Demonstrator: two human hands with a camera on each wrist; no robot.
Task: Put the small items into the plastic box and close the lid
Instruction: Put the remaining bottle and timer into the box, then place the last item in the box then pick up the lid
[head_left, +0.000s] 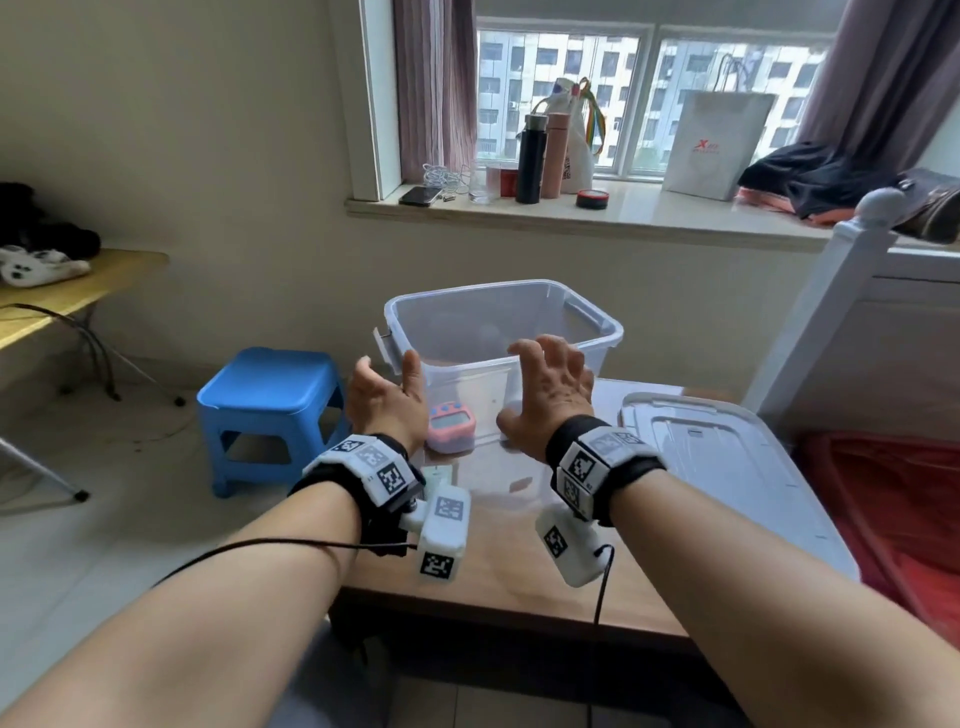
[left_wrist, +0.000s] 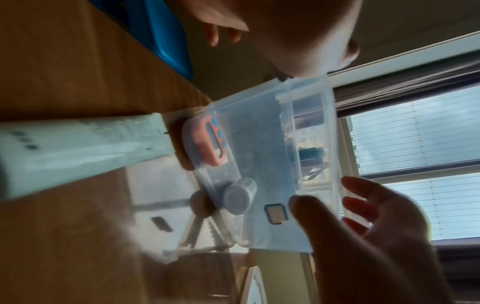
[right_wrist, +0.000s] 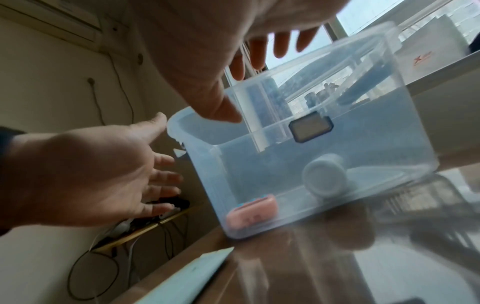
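Note:
The clear plastic box (head_left: 602, 325) stands open at the far end of the wooden table (head_left: 498, 582). A pink timer (head_left: 451, 426) (right_wrist: 250, 216) lies inside at its near left corner, seen through the wall. Further right inside lies a white cylinder (right_wrist: 324, 176) (left_wrist: 240, 195). The clear lid (head_left: 727, 467) lies flat on the table to the right of the box. My left hand (head_left: 387, 371) (right_wrist: 91, 174) is open beside the box's near left corner, a little apart from it. With fingers spread, my right hand (head_left: 524, 384) (left_wrist: 363, 236) hovers at the near wall; contact is unclear.
A pale green card (head_left: 439, 475) (left_wrist: 78, 148) lies on the table by my left wrist. A blue stool (head_left: 270, 400) stands left of the table. A white bedpost (head_left: 831, 291) and red bedding (head_left: 893, 519) are on the right. Bottles and a bag crowd the windowsill (head_left: 649, 213).

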